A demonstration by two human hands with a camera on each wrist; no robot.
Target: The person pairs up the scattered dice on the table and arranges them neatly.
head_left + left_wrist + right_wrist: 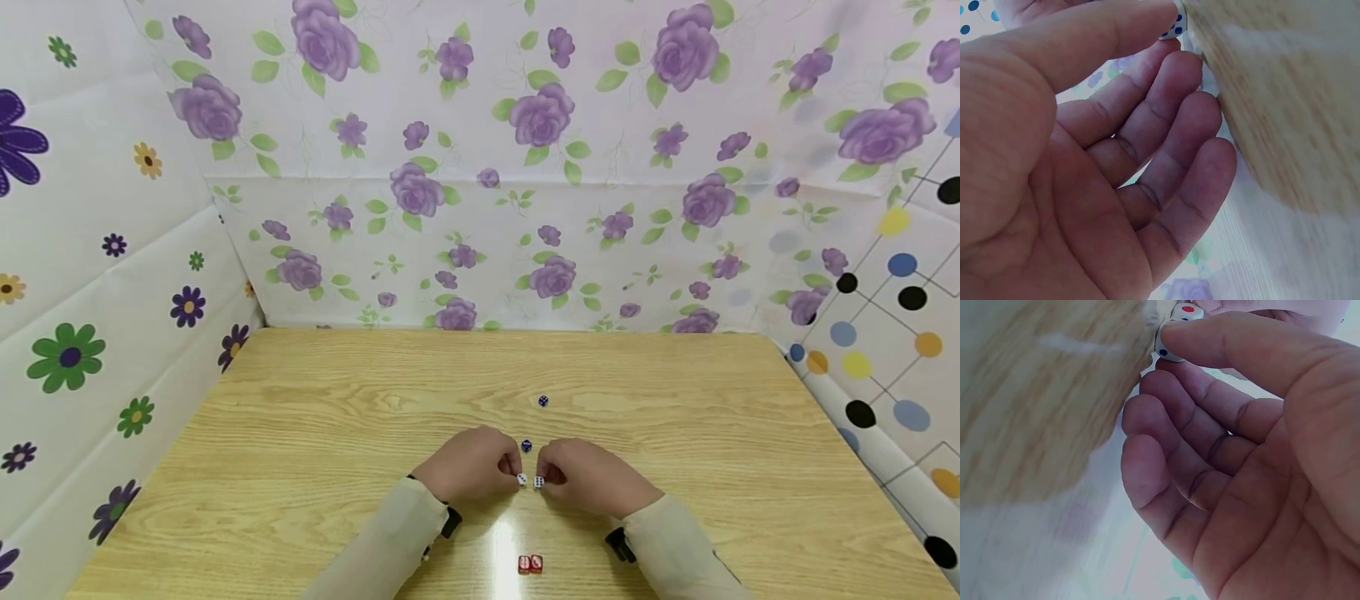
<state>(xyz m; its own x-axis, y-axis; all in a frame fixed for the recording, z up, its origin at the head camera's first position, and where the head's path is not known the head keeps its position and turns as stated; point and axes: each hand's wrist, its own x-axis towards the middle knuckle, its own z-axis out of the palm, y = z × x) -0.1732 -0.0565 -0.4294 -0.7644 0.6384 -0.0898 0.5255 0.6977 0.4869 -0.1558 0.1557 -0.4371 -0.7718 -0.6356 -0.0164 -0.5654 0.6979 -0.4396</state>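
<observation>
Two white dice with dark pips stand close together on the table, a narrow gap between them in the head view. My left hand (474, 463) pinches the left white die (522, 479) between thumb and forefinger. From the other side, my right hand (592, 477) pinches the right white die (539, 482) the same way. In the left wrist view the thumb covers much of its die (1177, 24), and the other fingers curl loosely. The right wrist view shows the right hand's die (1166, 345) under the thumb tip, with a red pip on the die beyond it.
Just beyond the hands lies a blue die (527, 446), and a second blue die (543, 401) sits farther back. Two red dice, a left one (524, 564) and a right one (536, 563), lie side by side near the front. Patterned cloth (480, 250) walls the wooden table (337, 383).
</observation>
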